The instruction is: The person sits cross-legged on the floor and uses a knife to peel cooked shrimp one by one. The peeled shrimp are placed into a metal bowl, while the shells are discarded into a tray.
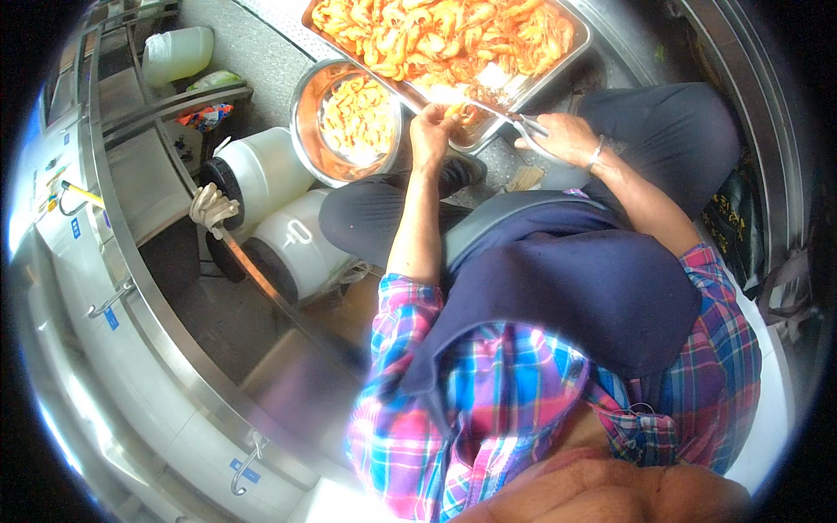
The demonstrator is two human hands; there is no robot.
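Observation:
My left hand (431, 134) holds an orange shrimp (465, 114) between its fingers, over the near corner of a rectangular steel tray (584, 34). A heap of whole shrimp (431, 33) fills most of that tray, with loose bits near its close end. In my right hand (565, 136) is a pair of scissors (533, 125), its blades pointing left toward the held shrimp. Whether the blades touch the shrimp cannot be told. Left of my left hand stands a round steel bowl (301, 124) with smaller, curled shrimp pieces (358, 114) in it.
Translucent plastic jugs with dark caps (271, 173) (310, 235) lie beside my knee at the left. A steel rack (140, 248) runs along the left, with knotted cloth (212, 208) around a bar. Another jug (180, 55) lies farther off. My bent legs (660, 144) flank the work area.

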